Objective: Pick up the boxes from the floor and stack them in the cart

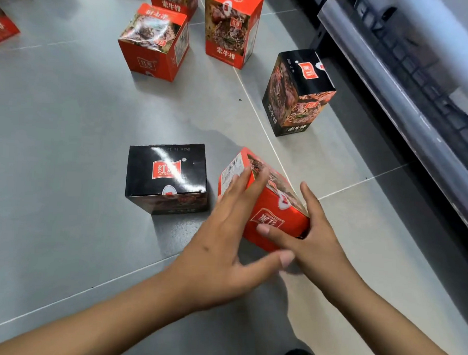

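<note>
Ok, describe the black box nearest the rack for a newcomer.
Find the dark rack along the right edge of the floor. The black box stands closest to it. Unlike the red boxes beyond, it is black; the other black box sits by the left hand.

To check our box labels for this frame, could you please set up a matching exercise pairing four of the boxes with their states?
Things:
1. near red box
2. far red box
3. near black box
4. far black box

States:
a. top dented
b. tilted, left hand and right hand on it
c. stands tall beside the plastic-wrapped frame
d. lies low, logo face up

Pairs: 1-b; 2-a; 3-d; 4-c
</note>
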{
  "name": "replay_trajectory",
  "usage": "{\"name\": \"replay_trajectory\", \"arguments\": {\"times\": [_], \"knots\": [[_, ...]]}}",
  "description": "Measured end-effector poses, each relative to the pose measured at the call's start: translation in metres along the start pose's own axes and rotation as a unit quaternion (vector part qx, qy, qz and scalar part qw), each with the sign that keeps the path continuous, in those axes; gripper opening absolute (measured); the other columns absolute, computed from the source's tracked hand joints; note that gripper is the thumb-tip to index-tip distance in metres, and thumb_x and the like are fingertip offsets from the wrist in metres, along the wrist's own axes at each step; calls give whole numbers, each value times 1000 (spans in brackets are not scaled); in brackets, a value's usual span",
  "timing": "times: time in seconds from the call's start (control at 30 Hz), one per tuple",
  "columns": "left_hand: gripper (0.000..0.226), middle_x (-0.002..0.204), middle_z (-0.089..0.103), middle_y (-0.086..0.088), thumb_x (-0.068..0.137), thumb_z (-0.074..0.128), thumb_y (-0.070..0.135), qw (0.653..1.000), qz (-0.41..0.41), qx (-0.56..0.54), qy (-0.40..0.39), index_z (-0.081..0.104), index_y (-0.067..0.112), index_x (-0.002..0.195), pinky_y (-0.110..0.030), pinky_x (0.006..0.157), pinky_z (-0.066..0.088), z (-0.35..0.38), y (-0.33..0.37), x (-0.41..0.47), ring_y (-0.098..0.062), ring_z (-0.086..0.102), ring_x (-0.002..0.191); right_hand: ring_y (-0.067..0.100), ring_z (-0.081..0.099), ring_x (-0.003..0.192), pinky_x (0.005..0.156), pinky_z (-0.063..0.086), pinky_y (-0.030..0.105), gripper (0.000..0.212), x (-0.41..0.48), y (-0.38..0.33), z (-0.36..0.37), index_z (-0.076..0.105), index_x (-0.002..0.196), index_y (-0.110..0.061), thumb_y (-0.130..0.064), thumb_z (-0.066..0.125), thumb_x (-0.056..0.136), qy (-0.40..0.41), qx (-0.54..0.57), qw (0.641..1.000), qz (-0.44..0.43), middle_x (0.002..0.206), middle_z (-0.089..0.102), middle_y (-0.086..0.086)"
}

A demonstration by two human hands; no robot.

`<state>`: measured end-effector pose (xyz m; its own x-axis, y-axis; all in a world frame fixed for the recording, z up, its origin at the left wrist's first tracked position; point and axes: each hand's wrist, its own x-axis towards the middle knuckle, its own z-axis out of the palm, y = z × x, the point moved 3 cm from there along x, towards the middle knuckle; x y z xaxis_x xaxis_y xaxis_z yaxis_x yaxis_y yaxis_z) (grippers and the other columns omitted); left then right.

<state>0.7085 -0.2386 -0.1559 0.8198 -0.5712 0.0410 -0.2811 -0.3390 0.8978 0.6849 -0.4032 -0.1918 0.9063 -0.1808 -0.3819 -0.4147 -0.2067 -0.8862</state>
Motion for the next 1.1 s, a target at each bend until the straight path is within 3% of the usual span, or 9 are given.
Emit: {"name": "replay_trajectory", "arguments": {"times": [0.1, 0.2, 0.3, 0.4, 0.5, 0.6, 0.77, 0.87, 1.1], "knots": [[90, 160, 3, 14, 72, 53, 71, 996, -83, -24, -1, 7, 52, 147, -28, 118, 15, -8, -9, 20, 5, 3, 143, -8, 55, 100, 84, 43, 14, 117, 15, -8, -3, 17, 147, -48, -59, 85, 52, 13, -86, 996, -17, 114, 43, -37], [95, 161, -3, 10, 73, 55, 76, 989, -145, -13, -1, 8, 45, 149, -21, 115, 11, -16, -21, 36, 4, 8, 143, -3, 47, 115, 86, 37, 8, 110, 33, -18, 1, 15, 149, -43, -65, 73, 58, 21, -169, 982, -84, 132, 41, -24], [88, 160, -8, 10, 79, 52, 67, 987, -141, 74, -9, 8, 40, 150, 0, 99, 1, -26, -24, 38, 8, 4, 139, 15, 34, 136, 109, 35, 31, 112, 45, -16, 10, 3, 152, -40, -59, 70, 64, -35, -248, 961, -113, 149, 34, 0], [78, 161, 3, 8, 85, 50, 64, 979, -32, 199, 24, 20, 33, 150, -14, 106, 10, -50, -14, 31, -9, 15, 144, 21, 31, 138, 111, 34, 41, 116, 50, -2, 11, -9, 148, -48, -49, 77, 70, -48, -280, 949, -137, 149, 32, 6], [83, 160, 15, -8, 83, 46, 68, 908, 78, 410, 20, 27, 22, 149, -44, 117, 21, -80, -21, 25, -27, 16, 146, -7, 21, 137, 110, 24, 14, 124, 54, 12, 7, -13, 147, -49, -50, 80, 66, -28, -247, 953, -175, 152, 24, -17], [99, 160, 7, -14, 74, 37, 82, 852, 21, 519, -71, 13, 28, 153, -53, 117, 12, -103, -50, 23, -35, 3, 147, -28, 17, 127, 96, 17, -6, 132, 72, 19, 0, -14, 146, -50, -48, 86, 60, -25, -152, 970, -187, 136, 16, -48], [100, 160, 9, -14, 74, 39, 82, 827, 5, 541, -152, -4, 36, 152, -54, 113, 22, -114, -83, 28, -39, 20, 143, -4, 30, 137, 109, 30, 18, 122, 105, 10, -5, -2, 143, -60, -65, 81, 53, -64, -120, 967, -217, 147, 27, -25], [90, 153, 29, -16, 80, 43, 72, 842, 25, 523, -133, 9, 31, 152, -50, 99, 40, -114, -87, 32, -37, 43, 127, 2, 39, 134, 108, 37, 24, 113, 109, 11, 2, 13, 145, -56, -57, 83, 56, -85, -91, 963, -241, 144, 33, -27], [87, 147, 39, -12, 72, 60, 56, 866, 44, 493, -78, 29, 27, 149, -47, 91, 38, -113, -97, 34, -35, 49, 113, 17, 47, 127, 100, 45, 36, 88, 105, 26, 27, 31, 137, -37, -49, 82, 65, -56, -55, 944, -321, 141, 36, -19]]}}
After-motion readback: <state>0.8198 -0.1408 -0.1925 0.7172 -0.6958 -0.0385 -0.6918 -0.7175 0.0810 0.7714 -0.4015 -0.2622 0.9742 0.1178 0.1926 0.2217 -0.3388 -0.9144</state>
